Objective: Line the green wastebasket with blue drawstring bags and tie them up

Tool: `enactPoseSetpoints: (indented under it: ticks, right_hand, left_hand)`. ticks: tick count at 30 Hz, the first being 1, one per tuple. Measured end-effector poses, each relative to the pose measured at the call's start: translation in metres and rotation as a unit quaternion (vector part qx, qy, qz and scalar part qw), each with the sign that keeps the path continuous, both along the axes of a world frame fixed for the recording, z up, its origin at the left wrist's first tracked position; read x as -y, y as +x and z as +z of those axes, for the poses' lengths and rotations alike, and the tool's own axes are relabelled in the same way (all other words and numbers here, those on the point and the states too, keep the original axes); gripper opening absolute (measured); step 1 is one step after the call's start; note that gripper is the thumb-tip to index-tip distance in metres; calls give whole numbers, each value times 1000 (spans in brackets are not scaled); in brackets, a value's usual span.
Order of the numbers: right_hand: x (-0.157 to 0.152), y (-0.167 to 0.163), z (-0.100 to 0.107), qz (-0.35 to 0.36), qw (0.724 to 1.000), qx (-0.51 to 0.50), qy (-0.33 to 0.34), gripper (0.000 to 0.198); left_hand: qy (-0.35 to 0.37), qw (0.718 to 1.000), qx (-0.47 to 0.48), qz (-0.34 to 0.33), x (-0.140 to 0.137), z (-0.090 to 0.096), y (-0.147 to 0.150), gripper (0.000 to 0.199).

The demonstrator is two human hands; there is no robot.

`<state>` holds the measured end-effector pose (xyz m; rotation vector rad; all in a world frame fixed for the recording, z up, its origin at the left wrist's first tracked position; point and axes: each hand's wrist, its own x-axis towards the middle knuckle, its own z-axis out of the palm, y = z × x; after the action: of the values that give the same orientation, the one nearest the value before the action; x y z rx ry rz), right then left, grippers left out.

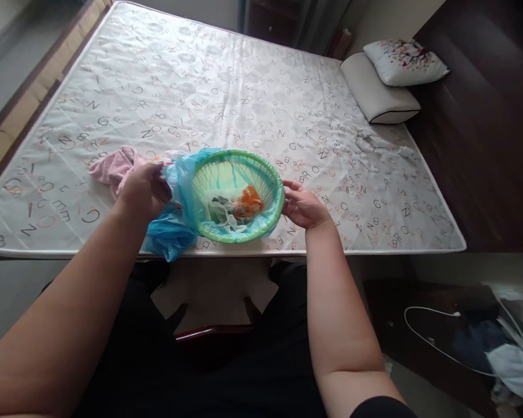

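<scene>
A green plastic waste basket (243, 153) with a lattice wall sits tilted towards me near the mattress's front edge. Crumpled white plastic scraps and an orange piece of plastic (251, 200) lie inside it. A thin blue plastic bag (169, 235) lines the basket and bunches out at its left. My left hand (143, 188) is closed on the gathered bag; its fingertips are partly hidden. Just behind that hand lies a pink cloth (113, 168). My right hand (305, 206) grips the basket's right side, fingers curled behind the rim.
The mattress (192, 93), printed with letters, spreads out ahead. A patterned cushion (407, 61) rests on a beige bolster (375, 93) at the far right, by a dark headboard (483, 145). A white cable (436, 348) and cloths lie on a dark surface at lower right.
</scene>
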<state>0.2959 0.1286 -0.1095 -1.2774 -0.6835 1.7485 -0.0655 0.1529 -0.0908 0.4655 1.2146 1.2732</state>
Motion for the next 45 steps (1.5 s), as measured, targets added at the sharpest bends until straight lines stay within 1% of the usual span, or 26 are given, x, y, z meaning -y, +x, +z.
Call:
enactPoseSetpoints:
  ticks: [3, 5, 7, 8, 10, 12, 14, 17, 20, 22, 24, 26, 28, 29, 31, 33, 35, 36, 38, 40, 41, 42, 43, 44, 45]
  right_hand:
    - [0, -2, -1, 1, 999, 30, -18, 30]
    - [0, -3, -2, 6, 999, 50, -22, 30]
    - [0, -3, -3, 13, 998, 57, -24, 30]
    - [-1, -3, -3, 13, 998, 57, -26, 29]
    - [-1, -3, -2, -1, 998, 52, -30, 28]
    - [-2, -2, -2, -28, 998, 42, -29, 25]
    - [-2, -1, -1, -50, 998, 21, -22, 23]
    - [-3, 0, 0, -61, 998, -24, -17, 19]
    - [-4, 0, -1, -69, 996, -55, -17, 17]
    - [-7, -5, -5, -96, 995, -29, -5, 16]
    - [-10, -12, -11, -154, 987, 49, 22, 16]
    - [-13, -20, -19, -221, 961, 160, 54, 17]
    - [-13, -27, -25, -268, 920, 272, 87, 20]
    - [-12, -29, -26, -281, 898, 322, 108, 22]
    - [-8, -31, -26, -283, 852, 407, 165, 25]
    - [-2, -31, -22, -264, 805, 478, 230, 29]
    - [4, -33, -15, -228, 765, 536, 274, 32]
    - [6, -35, -10, -202, 752, 558, 287, 33]
    - [9, -42, 2, -119, 739, 590, 303, 30]
    - [10, -50, 14, -18, 735, 600, 315, 22]
    - [10, -54, 19, 22, 741, 591, 318, 17]
    - [10, -57, 24, 48, 755, 572, 317, 13]
    - [9, -58, 28, 62, 780, 540, 310, 9]
    - [7, -58, 32, 65, 815, 492, 298, 7]
    - [6, -57, 34, 62, 855, 430, 282, 9]
  left_hand:
    - [-5, 995, 103, 16, 2, 7, 2, 8]
    - [7, 992, 125, 9, 4, 9, 1, 8]
    - [19, 990, 139, -26, 6, 10, -2, 20]
    - [21, 988, 145, -54, 7, 10, -3, 26]
    - [26, 982, 159, -98, 10, 12, -3, 30]
    - [48, 978, 174, -103, 13, 13, -3, 32]
    - [78, 977, 180, -83, 15, 13, -1, 35]
    - [115, 976, 179, -50, 17, 14, 4, 31]
    - [134, 975, 170, -58, 20, 13, 14, 34]
    - [128, 977, 152, -77, 23, 11, 24, 35]
    - [109, 981, 142, -80, 25, 6, 34, 33]
    - [94, 982, 151, -68, 26, 0, 41, 31]
    - [95, 977, 179, -62, 25, -6, 44, 33]
    - [98, 973, 196, -67, 25, -9, 44, 33]
    - [105, 965, 227, -83, 26, -12, 45, 31]
    - [105, 957, 246, -113, 28, -13, 48, 28]
    - [103, 950, 255, -151, 32, -12, 53, 29]
    - [102, 945, 258, -171, 34, -11, 56, 30]
    - [99, 939, 259, -204, 36, -10, 62, 33]
    - [99, 938, 243, -226, 37, -11, 68, 38]
    - [97, 940, 227, -236, 37, -12, 70, 44]
    - [95, 943, 206, -245, 36, -13, 71, 52]
    - [92, 946, 183, -251, 35, -13, 71, 60]
    - [88, 951, 159, -251, 33, -14, 71, 66]
    - [85, 956, 137, -245, 31, -13, 70, 70]
